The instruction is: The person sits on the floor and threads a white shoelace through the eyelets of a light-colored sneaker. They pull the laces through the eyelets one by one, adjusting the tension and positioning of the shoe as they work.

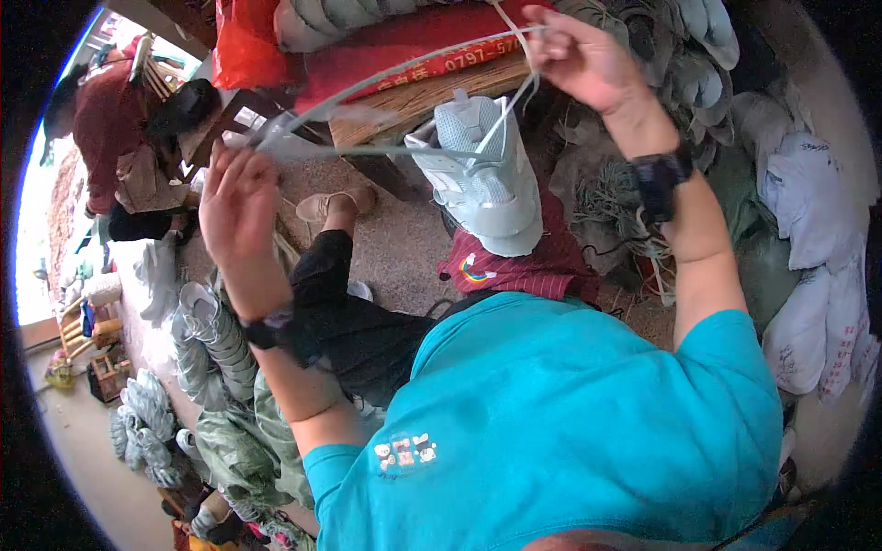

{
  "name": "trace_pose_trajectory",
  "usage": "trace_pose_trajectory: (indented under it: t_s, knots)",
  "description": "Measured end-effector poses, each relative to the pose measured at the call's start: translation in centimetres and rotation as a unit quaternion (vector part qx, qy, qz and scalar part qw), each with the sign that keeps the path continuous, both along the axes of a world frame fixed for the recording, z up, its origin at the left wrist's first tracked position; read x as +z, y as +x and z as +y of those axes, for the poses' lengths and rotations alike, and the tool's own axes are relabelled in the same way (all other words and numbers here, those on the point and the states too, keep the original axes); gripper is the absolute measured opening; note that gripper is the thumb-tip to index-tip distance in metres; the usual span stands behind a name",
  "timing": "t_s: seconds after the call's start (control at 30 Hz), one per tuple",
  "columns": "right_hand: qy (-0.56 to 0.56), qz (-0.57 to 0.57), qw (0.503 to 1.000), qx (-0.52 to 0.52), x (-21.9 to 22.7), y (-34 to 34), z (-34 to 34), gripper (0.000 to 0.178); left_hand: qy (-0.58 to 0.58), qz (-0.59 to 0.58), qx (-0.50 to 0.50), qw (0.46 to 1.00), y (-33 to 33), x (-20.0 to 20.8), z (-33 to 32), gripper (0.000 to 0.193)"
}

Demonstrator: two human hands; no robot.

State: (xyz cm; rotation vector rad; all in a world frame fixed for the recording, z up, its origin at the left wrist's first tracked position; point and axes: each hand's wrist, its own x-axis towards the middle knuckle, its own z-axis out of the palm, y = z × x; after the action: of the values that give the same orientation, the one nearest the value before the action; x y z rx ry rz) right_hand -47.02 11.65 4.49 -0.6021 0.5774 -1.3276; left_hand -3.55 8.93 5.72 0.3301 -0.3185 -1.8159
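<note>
A pale grey and white sneaker [494,219] sits with its toe toward me, on or against maroon striped cloth [560,253] over my lap. A long pale shoelace [386,151] runs from its eyelets out to the left. My left hand [241,197] is raised at the left with its fingers pinched on the lace, which is blurred there. Higher up and to the right, my right hand [581,62] pinches the lace between its fingers. One strand stretches between both hands above the shoe, and another drops from the right hand to the eyelets.
Behind the sneaker stands a wooden bench [395,115] with a red printed cloth [413,64] and more grey shoes. Bundled laces [616,197] hang at the right, near white sacks [813,202]. Stacked shoes [216,340] line the left. A person in maroon [110,124] bends at the far left.
</note>
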Motion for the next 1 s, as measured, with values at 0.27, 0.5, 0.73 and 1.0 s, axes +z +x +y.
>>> trace_pose_trajectory:
  t_s: [0.27,0.5,0.73,1.0]
  knots:
    - [0.255,0.050,0.913,-0.315,-8.5,-28.8,8.2,0.032,-0.032,-0.518,0.232,0.823,22.2,-15.3,-0.3,0.016]
    - [0.221,0.542,0.783,-0.210,-20.9,-37.5,17.6,0.007,0.197,-0.351,0.316,0.859,16.7,-14.8,1.1,0.021]
    - [0.149,0.511,0.839,-0.110,-12.9,-7.4,9.4,0.031,-0.071,-0.511,0.018,0.856,-6.8,-10.9,6.2,0.027]
    - [-0.032,0.531,0.846,-0.008,-7.2,3.6,8.5,0.017,-0.134,-0.575,-0.125,0.797,-14.6,-9.4,9.4,0.026]
